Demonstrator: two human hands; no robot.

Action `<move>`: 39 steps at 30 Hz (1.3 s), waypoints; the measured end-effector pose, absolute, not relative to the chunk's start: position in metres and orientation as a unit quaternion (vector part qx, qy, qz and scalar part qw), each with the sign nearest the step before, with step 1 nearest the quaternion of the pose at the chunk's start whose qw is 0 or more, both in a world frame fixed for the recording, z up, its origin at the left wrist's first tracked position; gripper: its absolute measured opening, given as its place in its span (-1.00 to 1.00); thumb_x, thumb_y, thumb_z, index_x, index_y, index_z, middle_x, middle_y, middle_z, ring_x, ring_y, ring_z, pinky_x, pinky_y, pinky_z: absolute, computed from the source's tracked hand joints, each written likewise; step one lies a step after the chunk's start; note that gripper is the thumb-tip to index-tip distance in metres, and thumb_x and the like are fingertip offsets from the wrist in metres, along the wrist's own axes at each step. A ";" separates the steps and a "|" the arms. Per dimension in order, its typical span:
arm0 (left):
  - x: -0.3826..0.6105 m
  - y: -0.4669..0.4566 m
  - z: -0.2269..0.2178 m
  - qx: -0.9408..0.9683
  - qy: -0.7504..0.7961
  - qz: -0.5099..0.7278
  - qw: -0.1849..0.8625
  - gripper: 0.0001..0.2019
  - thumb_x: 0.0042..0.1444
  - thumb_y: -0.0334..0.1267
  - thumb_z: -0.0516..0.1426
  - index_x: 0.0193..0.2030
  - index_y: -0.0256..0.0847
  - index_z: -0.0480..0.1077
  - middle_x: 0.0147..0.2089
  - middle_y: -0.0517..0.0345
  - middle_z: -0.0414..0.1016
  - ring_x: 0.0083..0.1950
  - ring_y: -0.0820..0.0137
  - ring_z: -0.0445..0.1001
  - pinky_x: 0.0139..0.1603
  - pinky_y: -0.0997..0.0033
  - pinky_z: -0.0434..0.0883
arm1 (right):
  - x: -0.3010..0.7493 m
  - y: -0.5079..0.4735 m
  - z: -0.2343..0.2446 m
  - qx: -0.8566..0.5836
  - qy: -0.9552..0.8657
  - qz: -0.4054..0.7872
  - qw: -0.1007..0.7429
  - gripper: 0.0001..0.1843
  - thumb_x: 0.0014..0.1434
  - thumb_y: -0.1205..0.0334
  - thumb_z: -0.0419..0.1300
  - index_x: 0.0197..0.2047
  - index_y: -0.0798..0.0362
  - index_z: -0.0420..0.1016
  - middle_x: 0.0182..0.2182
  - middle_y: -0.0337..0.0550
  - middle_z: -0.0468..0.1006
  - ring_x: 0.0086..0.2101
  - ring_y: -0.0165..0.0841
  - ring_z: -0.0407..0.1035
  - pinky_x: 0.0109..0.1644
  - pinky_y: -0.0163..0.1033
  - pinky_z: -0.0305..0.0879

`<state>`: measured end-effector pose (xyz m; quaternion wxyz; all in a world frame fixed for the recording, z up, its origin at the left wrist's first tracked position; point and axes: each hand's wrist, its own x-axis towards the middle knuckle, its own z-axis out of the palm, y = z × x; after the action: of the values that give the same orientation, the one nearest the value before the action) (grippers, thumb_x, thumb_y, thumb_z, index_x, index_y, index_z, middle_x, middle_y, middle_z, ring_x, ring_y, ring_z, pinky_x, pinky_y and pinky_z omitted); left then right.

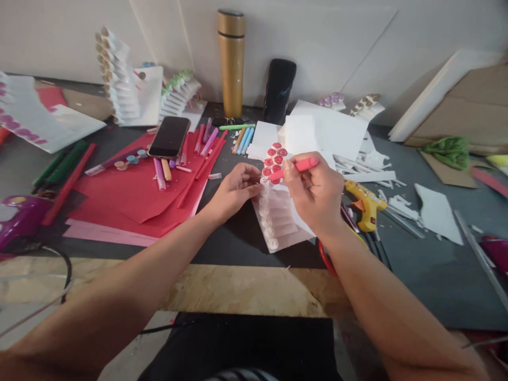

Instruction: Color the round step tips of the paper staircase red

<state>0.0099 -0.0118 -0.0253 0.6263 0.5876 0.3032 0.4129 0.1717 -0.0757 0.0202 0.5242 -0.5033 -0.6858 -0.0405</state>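
My right hand is closed around a pink-red felt-tip marker, its tip against the end of a rolled paper tube. The tube belongs to a white paper model made of rolls set side by side on a sheet. Several roll ends at the far part are coloured red, while those along the near left edge are white spirals. With thumb and fingertips my left hand grips the model's left edge, close to the marker tip.
Red paper sheets lie left, with a phone and several markers. A gold flask and a black case stand behind. A yellow glue gun and paper scraps lie right.
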 end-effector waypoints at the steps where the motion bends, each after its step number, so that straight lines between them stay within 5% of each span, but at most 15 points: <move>1: 0.010 -0.012 -0.025 0.588 0.303 0.413 0.626 -0.78 0.05 -0.41 0.22 -0.17 -0.25 0.30 -0.24 0.18 0.43 -0.27 0.48 0.43 -0.26 0.45 0.39 | 0.172 -0.076 0.020 -0.503 -0.686 -0.040 0.524 -0.87 0.28 0.22 0.15 -0.31 0.04 0.39 -0.61 -0.41 0.29 -0.61 -0.60 0.11 -0.46 -0.37 0.16; 39: 0.011 -0.012 -0.025 0.583 0.311 0.410 0.628 -0.78 0.07 -0.44 0.21 -0.16 -0.25 0.30 -0.21 0.15 0.47 -0.24 0.49 0.44 -0.23 0.44 0.38 | 0.170 -0.076 0.020 -0.491 -0.703 -0.036 0.513 -0.87 0.29 0.21 0.14 -0.30 0.04 0.39 -0.56 -0.37 0.38 -0.60 -0.60 0.14 -0.47 -0.38 0.15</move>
<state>0.0114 -0.0124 -0.0247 0.6284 0.5832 0.3111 0.4101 0.1697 -0.0763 0.0198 0.5128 -0.4915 -0.7030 -0.0365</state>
